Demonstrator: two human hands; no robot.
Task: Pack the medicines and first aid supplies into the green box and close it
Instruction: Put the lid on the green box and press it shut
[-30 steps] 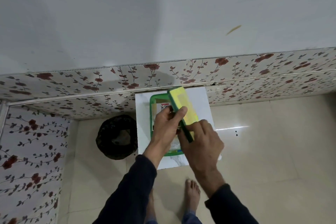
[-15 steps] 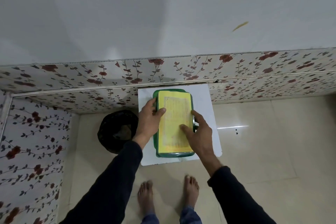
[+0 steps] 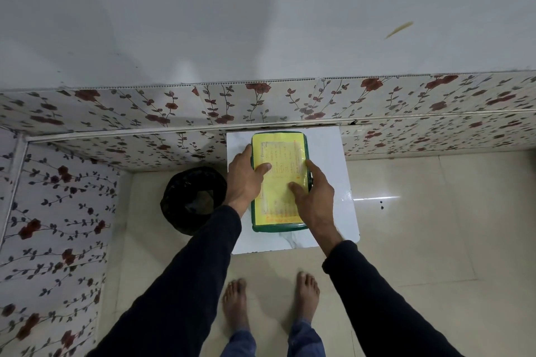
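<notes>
Pressing down on the yellow lid point(image 3: 279, 180), both hands lie flat with fingers spread: left hand point(image 3: 245, 180) along its left edge, right hand point(image 3: 311, 197) along its right. Beneath the fingertips the green box point(image 3: 277, 227) sits on a white table point(image 3: 333, 171). Rigid, light plastic, likely slippery; best gripped by the long sides

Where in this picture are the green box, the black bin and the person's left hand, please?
green box point(image 3: 275, 228): head view, on its near green rim below the yellow lid.
black bin point(image 3: 185, 223): head view, on its dark lower wall.
left hand point(image 3: 245, 180): head view, on the back of the hand.
</notes>
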